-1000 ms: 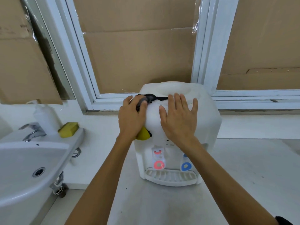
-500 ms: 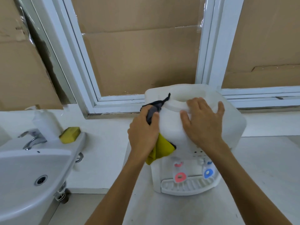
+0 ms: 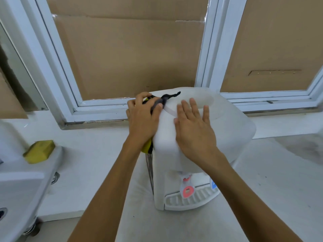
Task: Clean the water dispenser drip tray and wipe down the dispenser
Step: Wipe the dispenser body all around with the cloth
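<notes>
A white tabletop water dispenser (image 3: 232,130) stands on the counter, turned so its front faces lower right. Its slotted drip tray (image 3: 197,198) sits at the base under a red tap (image 3: 187,191) and a blue tap (image 3: 213,184). My left hand (image 3: 142,117) grips a yellow and black cloth (image 3: 162,100) and presses it on the dispenser's top left corner. A yellow end of the cloth hangs below my wrist. My right hand (image 3: 195,131) lies flat with spread fingers on the top front of the dispenser.
A white sink (image 3: 22,189) is at the left with a yellow sponge (image 3: 39,153) on its rim. White window frames (image 3: 208,49) backed with cardboard stand right behind the dispenser. The pale counter (image 3: 271,198) stretches to the right.
The dispenser has turned so that its front swings right. My left hand with the cloth has slid from the side up to the top left corner. My right hand stays flat on top.
</notes>
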